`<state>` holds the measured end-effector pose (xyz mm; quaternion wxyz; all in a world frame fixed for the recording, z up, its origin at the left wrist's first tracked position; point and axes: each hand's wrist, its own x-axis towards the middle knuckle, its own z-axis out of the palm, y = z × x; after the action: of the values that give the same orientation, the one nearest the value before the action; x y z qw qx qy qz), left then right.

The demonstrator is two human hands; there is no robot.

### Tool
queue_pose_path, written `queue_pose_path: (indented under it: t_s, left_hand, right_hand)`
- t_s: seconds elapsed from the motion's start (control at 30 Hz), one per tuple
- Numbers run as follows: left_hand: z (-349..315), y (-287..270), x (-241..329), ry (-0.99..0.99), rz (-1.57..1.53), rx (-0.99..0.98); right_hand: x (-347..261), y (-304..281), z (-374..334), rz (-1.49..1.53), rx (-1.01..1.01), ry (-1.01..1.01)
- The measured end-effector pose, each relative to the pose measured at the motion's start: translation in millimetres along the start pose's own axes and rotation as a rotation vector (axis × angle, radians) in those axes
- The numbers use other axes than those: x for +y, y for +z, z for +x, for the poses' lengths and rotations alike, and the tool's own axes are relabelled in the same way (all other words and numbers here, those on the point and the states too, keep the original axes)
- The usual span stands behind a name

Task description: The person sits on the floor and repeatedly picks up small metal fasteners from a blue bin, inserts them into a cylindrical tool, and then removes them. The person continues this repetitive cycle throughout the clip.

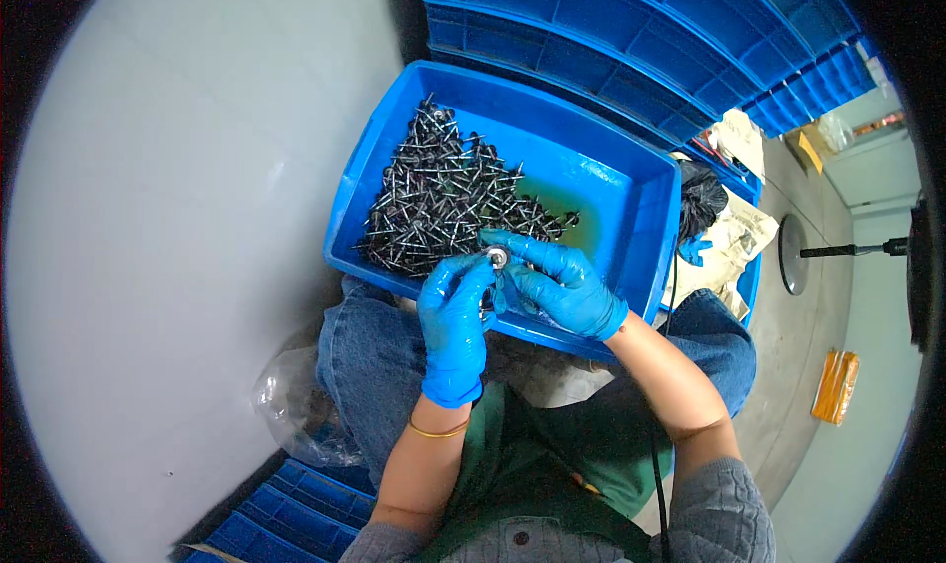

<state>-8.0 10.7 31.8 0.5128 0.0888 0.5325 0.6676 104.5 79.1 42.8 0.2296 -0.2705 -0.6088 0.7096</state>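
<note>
Both of my hands wear wet blue gloves and meet over the near rim of a blue plastic tub (631, 179). Between them is a small round metal part (498, 257) with a hole in its face. My left hand (453, 312) is closed, pinching this part from the left. From the right, my right hand (567, 282) closes on it, index finger above and thumb below. What lies under the right fingers is partly hidden. Beyond my hands, a heap of dark metal parts with thin shiny shafts (443, 194) fills the tub's left side, next to shallow yellowish liquid (562, 203).
Stacked blue crates (591, 41) stand behind the tub, and a pale wall (197, 189) rises at left. A clear plastic bag (301, 405) lies by my left knee. On the right are a black bag (700, 198), paper sacks (739, 233) and a round stand base (791, 255).
</note>
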Motion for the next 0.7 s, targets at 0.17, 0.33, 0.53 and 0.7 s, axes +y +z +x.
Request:
queue_pose_path:
  t_s: [0.17, 0.33, 0.53, 0.7]
  left_hand:
    - [3.6, -6.3, -8.8, -0.015, -0.044, 0.021]
    - [3.1, -5.6, -8.8, -0.052, -0.047, 0.029]
    - [5.6, -7.1, -14.6, -0.046, -0.073, 0.004]
    - [3.4, -4.7, -17.6, 0.044, -0.088, 0.001]
  right_hand:
    - [-4.3, -6.5, 2.9, 0.134, -0.08, 0.187]
    - [-7.4, -5.7, 4.6, 0.139, -0.059, 0.193]
    - [-5.2, -6.8, 8.4, -0.024, -0.029, 0.091]
    - [0.6, -4.2, 17.0, -0.173, -0.092, -0.029]
